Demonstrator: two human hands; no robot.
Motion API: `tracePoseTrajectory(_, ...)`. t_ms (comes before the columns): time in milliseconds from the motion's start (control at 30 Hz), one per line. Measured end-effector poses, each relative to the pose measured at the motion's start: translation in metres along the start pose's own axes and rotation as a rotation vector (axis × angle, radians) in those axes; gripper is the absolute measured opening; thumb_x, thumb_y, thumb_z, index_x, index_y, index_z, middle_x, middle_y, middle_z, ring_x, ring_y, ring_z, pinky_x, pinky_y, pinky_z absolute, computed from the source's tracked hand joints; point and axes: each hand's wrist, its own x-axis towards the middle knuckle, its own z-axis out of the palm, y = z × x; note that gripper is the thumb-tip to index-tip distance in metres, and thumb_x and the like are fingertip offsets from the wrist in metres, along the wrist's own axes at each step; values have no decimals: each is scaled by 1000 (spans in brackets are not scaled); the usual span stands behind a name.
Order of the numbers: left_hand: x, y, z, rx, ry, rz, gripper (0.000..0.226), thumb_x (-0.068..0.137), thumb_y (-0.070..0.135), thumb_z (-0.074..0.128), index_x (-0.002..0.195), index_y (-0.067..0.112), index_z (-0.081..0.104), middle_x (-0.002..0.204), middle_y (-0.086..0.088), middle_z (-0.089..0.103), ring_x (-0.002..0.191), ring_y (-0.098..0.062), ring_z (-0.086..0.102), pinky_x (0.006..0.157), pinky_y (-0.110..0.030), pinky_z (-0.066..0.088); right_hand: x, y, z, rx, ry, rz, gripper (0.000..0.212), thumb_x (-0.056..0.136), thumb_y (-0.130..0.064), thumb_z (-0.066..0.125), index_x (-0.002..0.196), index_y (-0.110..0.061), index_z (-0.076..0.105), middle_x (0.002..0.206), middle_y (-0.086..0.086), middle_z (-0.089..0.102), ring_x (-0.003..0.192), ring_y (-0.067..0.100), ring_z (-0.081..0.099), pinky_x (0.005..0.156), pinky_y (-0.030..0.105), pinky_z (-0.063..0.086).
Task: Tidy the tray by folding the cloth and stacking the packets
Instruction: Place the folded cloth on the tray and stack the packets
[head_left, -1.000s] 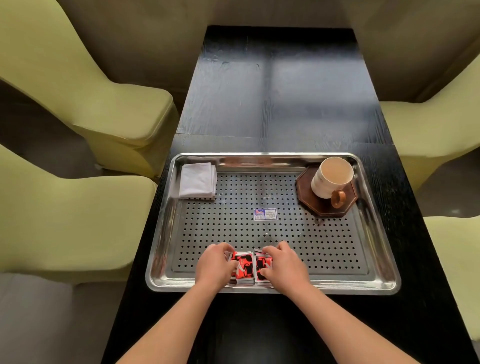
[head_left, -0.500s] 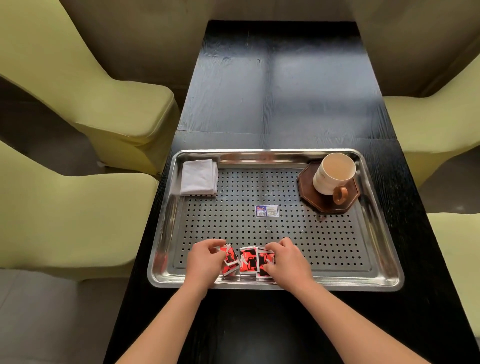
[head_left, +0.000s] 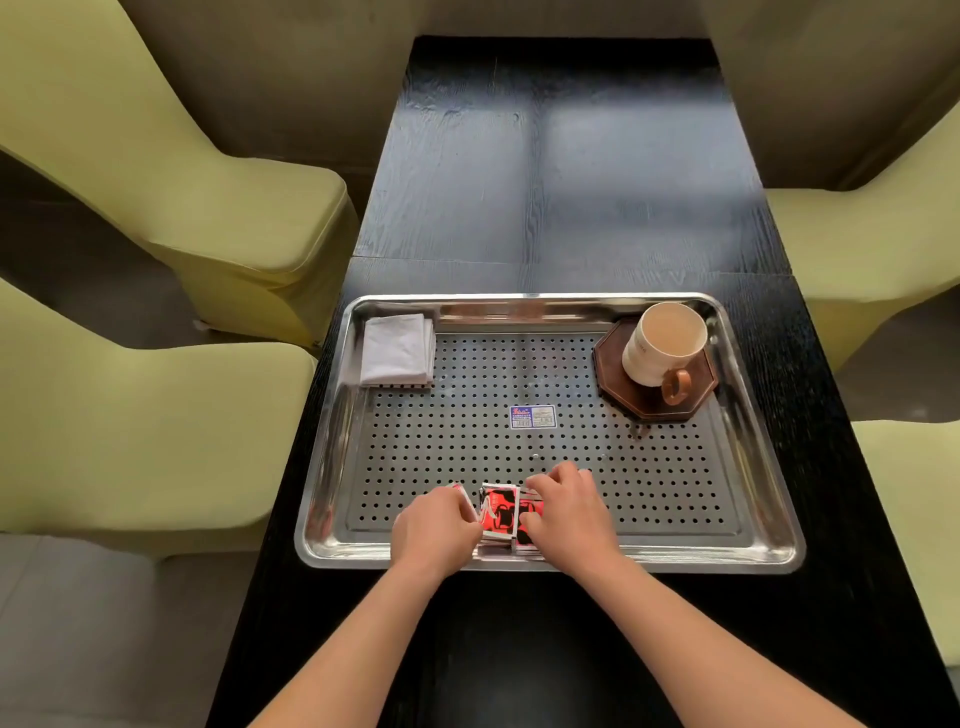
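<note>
A steel perforated tray (head_left: 753, 525) lies on the black table. Near its front edge, red, black and white packets (head_left: 497, 514) sit bunched between my hands. My left hand (head_left: 434, 530) grips the packets on the left side, one packet edge sticking up by its fingers. From the right, my right hand (head_left: 566, 512) presses on the packets and covers part of them. A white cloth (head_left: 397, 349) lies folded in the tray's far left corner.
A cream mug (head_left: 662, 343) with a brown handle stands on a dark octagonal coaster (head_left: 696, 397) in the tray's far right corner. A small label (head_left: 532, 417) is stuck mid-tray. Yellow-green chairs (head_left: 156, 171) flank the table (head_left: 561, 171) on both sides.
The spread packets have been pushed closer together between my hands. My left hand has moved right toward my right hand, gathering them into a tighter bunch.
</note>
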Motion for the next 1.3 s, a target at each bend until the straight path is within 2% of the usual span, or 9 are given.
tracePoseTrajectory(67, 5, -3, -2, 35, 33, -3, 10, 77, 25, 60, 68, 29, 61, 69, 13, 62, 76, -17, 59, 66, -30, 41, 3, -9, 0, -1, 16, -38, 35, 90, -42, 62, 122, -27, 62, 117, -3, 49, 114, 19, 42, 86, 36, 49)
tracePoseTrajectory(100, 8, -6, -3, 38, 56, -1, 8, 78, 25, 59, 75, 29, 64, 75, 11, 65, 79, -18, 59, 67, -30, 41, 5, -14, 0, -2, 12, -52, 37, 90, -46, 61, 121, -26, 61, 118, -3, 50, 114, 20, 42, 89, 37, 48)
tracePoseTrajectory(200, 20, -12, -3, 17, 98, -29, 28, 84, 21, 54, 109, 19, 65, 106, -3, 68, 94, -22, 61, 72, -31, 40, 12, -22, 0, -66, -6, -99, 43, 88, -54, 62, 120, -26, 59, 117, 0, 49, 112, 22, 40, 92, 37, 44)
tracePoseTrajectory(300, 27, -12, 0, -121, 82, -91, 37, 86, 18, 54, 122, 13, 63, 119, -7, 66, 106, -23, 60, 79, -30, 40, 15, -25, 1, -141, 5, -150, 40, 85, -51, 68, 117, -27, 63, 112, -1, 47, 110, 23, 39, 93, 35, 42)
tracePoseTrajectory(467, 28, -14, 5, -60, 70, -18, 41, 88, 11, 54, 128, 17, 60, 119, -6, 53, 96, -22, 56, 79, -31, 44, 16, -22, 5, -152, 8, -188, 35, 83, -49, 71, 110, -26, 65, 110, -2, 46, 109, 22, 38, 92, 34, 40)
tracePoseTrajectory(567, 28, -14, 10, 10, 27, 75, 45, 90, 9, 55, 134, 17, 59, 116, -4, 47, 103, -22, 56, 90, -33, 48, 17, -23, 5, -179, -46, -218, 33, 85, -45, 68, 110, -24, 64, 114, -1, 46, 112, 24, 37, 96, 37, 38)
tracePoseTrajectory(867, 31, -17, 9, -147, 53, 63, 43, 88, 1, 50, 126, 14, 66, 118, -5, 55, 102, -20, 57, 90, -27, 42, 23, -26, 0, -172, -143, -322, 26, 84, -28, 65, 108, -25, 56, 111, -6, 60, 114, 23, 39, 95, 39, 34)
tracePoseTrajectory(1133, 25, -16, 12, -237, 51, 47, 47, 88, 0, 50, 130, 15, 63, 125, -5, 56, 105, -16, 57, 91, -24, 41, 24, -33, 5, -31, -171, -190, 31, 80, -28, 68, 109, -28, 56, 110, -5, 62, 111, 22, 41, 91, 39, 33)
tracePoseTrajectory(1300, 28, -15, 15, -261, 49, 57, 49, 85, 3, 52, 132, 16, 62, 126, -5, 59, 109, -17, 59, 95, -27, 45, 18, -27, 9, -47, -135, -220, 42, 84, -37, 65, 125, -33, 58, 118, -7, 58, 118, 21, 39, 98, 38, 31)
